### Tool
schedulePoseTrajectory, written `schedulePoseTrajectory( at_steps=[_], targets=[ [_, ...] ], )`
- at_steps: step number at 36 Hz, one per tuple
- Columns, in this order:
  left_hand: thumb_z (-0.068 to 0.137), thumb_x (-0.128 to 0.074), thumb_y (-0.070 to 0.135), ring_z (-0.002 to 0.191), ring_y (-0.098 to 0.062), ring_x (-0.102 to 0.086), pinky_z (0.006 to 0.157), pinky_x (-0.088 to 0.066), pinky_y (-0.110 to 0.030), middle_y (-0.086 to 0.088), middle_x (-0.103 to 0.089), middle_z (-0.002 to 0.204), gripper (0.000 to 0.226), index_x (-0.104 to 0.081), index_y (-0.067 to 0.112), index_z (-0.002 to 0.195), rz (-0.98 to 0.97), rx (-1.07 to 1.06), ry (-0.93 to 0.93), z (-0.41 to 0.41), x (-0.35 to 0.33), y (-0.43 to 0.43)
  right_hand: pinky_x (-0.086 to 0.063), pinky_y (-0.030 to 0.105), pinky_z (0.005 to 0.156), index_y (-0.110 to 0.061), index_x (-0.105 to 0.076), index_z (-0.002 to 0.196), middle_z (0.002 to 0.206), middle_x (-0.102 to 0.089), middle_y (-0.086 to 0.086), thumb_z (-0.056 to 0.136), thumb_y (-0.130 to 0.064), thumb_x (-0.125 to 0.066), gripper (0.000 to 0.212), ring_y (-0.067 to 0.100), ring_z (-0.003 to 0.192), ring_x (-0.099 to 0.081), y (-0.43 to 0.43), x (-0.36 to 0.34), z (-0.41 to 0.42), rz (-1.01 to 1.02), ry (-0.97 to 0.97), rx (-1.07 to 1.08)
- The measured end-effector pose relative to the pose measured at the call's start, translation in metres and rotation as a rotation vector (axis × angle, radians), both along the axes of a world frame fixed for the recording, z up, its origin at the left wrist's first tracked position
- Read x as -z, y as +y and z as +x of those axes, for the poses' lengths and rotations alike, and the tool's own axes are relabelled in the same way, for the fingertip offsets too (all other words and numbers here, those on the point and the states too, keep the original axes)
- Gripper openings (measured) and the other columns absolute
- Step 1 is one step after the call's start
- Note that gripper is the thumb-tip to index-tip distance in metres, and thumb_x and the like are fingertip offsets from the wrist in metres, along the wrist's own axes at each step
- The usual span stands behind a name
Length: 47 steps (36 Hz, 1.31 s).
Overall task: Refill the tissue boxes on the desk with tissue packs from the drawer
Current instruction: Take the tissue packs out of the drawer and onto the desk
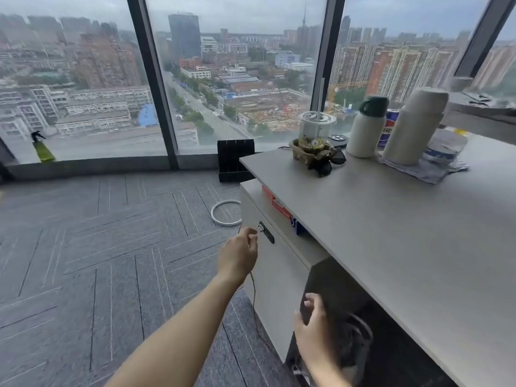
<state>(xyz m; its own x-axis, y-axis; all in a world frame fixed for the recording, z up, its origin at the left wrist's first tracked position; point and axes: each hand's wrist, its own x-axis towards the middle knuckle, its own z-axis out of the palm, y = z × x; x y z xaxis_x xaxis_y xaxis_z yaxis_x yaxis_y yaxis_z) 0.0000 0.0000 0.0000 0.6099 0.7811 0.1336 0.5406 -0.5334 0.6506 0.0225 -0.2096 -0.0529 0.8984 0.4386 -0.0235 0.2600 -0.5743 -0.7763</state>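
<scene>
- A person's left hand (238, 254) reaches for the lock (265, 232) on the front of a white cabinet (276, 289) tucked under the desk (391, 236), fingers (250, 233) pinched narrow at the small metal key or latch; whether they have closed on it cannot be told.
- The right hand (314, 335) hangs lower, near the cabinet's front corner, fingers loosely curled and holding nothing that shows.
- By the look of it the task is at its very start: the cabinet front appears closed, no tissue pack is in sight, and no tissue box can be made out on the visible stretch of desk.
- Judged from this, everything is left to do: open the drawer, take out the packs, find the boxes and fill them.
- The tissue packs are presumably behind the closed front; nothing here confirms it.
- In the gap between cabinet top and desk lie red flat packets (276, 203) and something blue (297, 226), too hidden to name.
- On the desk stand a clear lidded plastic cup (317, 127) with a straw, seated in a dark ornamental holder, a white flask with a green cap (367, 128), a taller white flask (413, 127), a cola can (388, 129) between them, and a low round tub (444, 146) on a cloth.
- The cup's contents are unclear.
- On the carpet beyond, a white ring (225, 212) and a black slotted box (236, 160) sit near the window.
</scene>
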Motion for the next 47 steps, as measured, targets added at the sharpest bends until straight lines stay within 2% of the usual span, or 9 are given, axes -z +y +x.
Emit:
schedulePoseTrajectory(
  at_steps=[7,11,18,21,27,34,40,43,47],
  targets=[
    [0.096,-0.040,0.042,0.091,-0.023,-0.066,0.074,-0.051,-0.036,-0.003,-0.072,0.101,0.034,-0.054,0.025,0.121,-0.155,-0.023,0.017,0.030,0.013,0.019,-0.049,0.043,0.093,-0.017,-0.050,0.122,0.120,-0.061,0.004,0.085,-0.022,-0.064,0.040,0.024,0.112,-0.057,0.011,0.005,0.020,0.102,-0.055,0.143],
    [0.096,-0.041,0.041,0.083,-0.022,-0.065,0.063,-0.044,-0.030,-0.001,-0.072,0.096,0.030,-0.056,0.023,0.114,-0.207,-0.048,-0.003,0.045,0.020,0.026,-0.052,0.042,0.085,-0.017,-0.056,0.108,0.104,-0.065,0.004,0.083,-0.022,-0.069,0.028,0.025,0.100,-0.061,0.017,0.002,0.030,0.157,-0.102,0.180],
    [0.094,-0.053,0.031,0.093,-0.025,-0.065,0.077,-0.050,-0.036,-0.007,-0.071,0.098,0.022,-0.058,0.012,0.104,-0.359,-0.123,-0.145,0.066,0.031,0.038,-0.055,0.041,0.075,-0.022,-0.066,0.087,0.084,-0.072,-0.003,0.079,-0.022,-0.075,0.012,0.019,0.082,-0.068,0.015,0.002,0.042,0.219,-0.061,0.204],
    [0.091,-0.055,0.027,0.090,-0.030,-0.066,0.072,-0.055,-0.039,-0.009,-0.071,0.098,0.016,-0.057,0.014,0.099,-0.404,-0.159,-0.182,0.072,0.036,0.043,-0.056,0.040,0.073,-0.021,-0.069,0.084,0.081,-0.074,-0.004,0.077,-0.021,-0.078,0.011,0.018,0.079,-0.069,0.014,0.002,0.042,0.252,-0.054,0.231],
    [0.089,-0.059,0.024,0.096,-0.028,-0.066,0.080,-0.058,-0.051,-0.012,-0.069,0.104,0.009,-0.055,0.018,0.094,-0.564,-0.254,-0.257,0.079,0.044,0.046,-0.056,0.038,0.070,-0.020,-0.070,0.074,0.072,-0.073,-0.006,0.072,-0.016,-0.081,0.012,0.014,0.070,-0.068,0.014,0.002,0.046,0.289,-0.023,0.230],
    [0.087,-0.055,0.023,0.100,-0.031,-0.062,0.087,-0.055,-0.053,-0.012,-0.065,0.104,0.013,-0.052,0.017,0.097,-0.620,-0.295,-0.275,0.053,0.050,0.044,-0.057,0.037,0.069,-0.025,-0.067,0.066,0.066,-0.071,-0.008,0.071,-0.016,-0.082,0.018,0.003,0.066,-0.067,0.005,-0.002,0.031,0.284,0.101,0.089],
    [0.093,-0.053,0.022,0.090,-0.027,-0.059,0.087,-0.054,-0.051,-0.010,-0.063,0.103,0.009,-0.051,0.017,0.101,-0.563,-0.325,-0.296,0.019,0.034,0.041,-0.057,0.038,0.074,-0.024,-0.072,0.074,0.074,-0.074,-0.006,0.069,-0.032,-0.083,0.014,0.009,0.072,-0.069,0.011,-0.009,0.032,0.236,0.236,-0.137],
    [0.093,-0.053,0.021,0.088,-0.030,-0.059,0.085,-0.055,-0.049,-0.009,-0.062,0.097,0.008,-0.052,0.017,0.100,-0.510,-0.347,-0.271,0.004,0.035,0.040,-0.054,0.029,0.071,-0.023,-0.074,0.075,0.074,-0.074,-0.006,0.071,-0.035,-0.082,0.016,0.008,0.072,-0.068,0.012,-0.015,0.027,0.200,0.280,-0.249],
    [0.093,-0.052,0.022,0.089,-0.035,-0.063,0.077,-0.053,-0.045,-0.009,-0.064,0.094,0.005,-0.052,0.020,0.098,-0.468,-0.406,-0.261,-0.038,0.032,0.046,-0.049,0.016,0.066,-0.024,-0.074,0.075,0.073,-0.074,-0.006,0.077,-0.024,-0.079,0.005,-0.003,0.068,-0.064,0.019,-0.028,0.001,0.168,0.324,-0.406]
  ],
)
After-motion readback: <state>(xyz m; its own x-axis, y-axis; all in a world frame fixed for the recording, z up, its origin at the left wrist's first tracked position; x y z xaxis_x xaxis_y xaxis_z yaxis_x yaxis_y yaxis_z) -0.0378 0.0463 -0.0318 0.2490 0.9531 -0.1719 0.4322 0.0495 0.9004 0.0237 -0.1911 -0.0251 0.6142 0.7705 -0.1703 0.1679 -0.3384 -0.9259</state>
